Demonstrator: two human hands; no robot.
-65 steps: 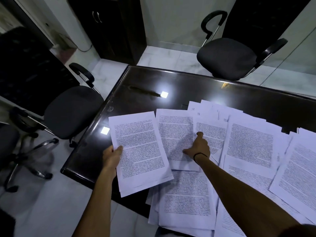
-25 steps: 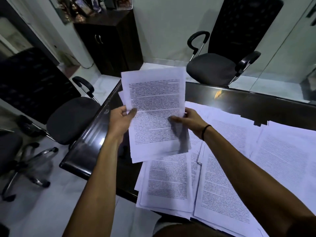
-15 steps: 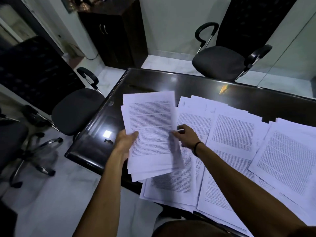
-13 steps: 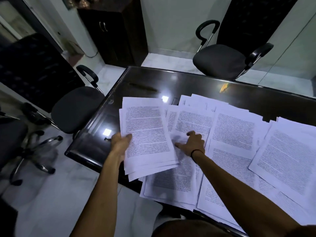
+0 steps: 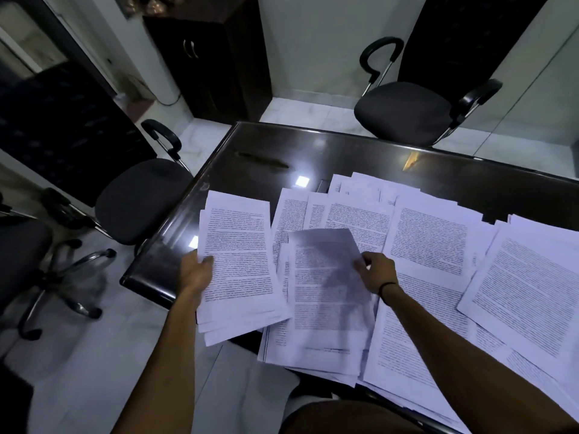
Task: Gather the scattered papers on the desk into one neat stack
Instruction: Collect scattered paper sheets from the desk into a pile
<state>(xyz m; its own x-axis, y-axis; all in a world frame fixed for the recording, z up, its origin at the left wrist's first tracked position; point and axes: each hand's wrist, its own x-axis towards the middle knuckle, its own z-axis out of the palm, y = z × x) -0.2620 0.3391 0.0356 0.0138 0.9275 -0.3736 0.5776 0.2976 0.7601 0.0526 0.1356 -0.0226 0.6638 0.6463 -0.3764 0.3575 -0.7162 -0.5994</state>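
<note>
My left hand (image 5: 197,272) grips a small stack (image 5: 239,264) over the desk's (image 5: 266,145) left corner. Right hand (image 5: 374,272) pinches one blurred sheet (image 5: 329,286), lifted above the scattered papers (image 5: 438,245) beside that stack.

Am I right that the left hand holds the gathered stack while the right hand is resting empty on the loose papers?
Not quite. The left hand does hold the gathered stack, but the right hand is not empty: in the head view it pinches a single sheet by its right edge, lifted over the loose papers.
</note>
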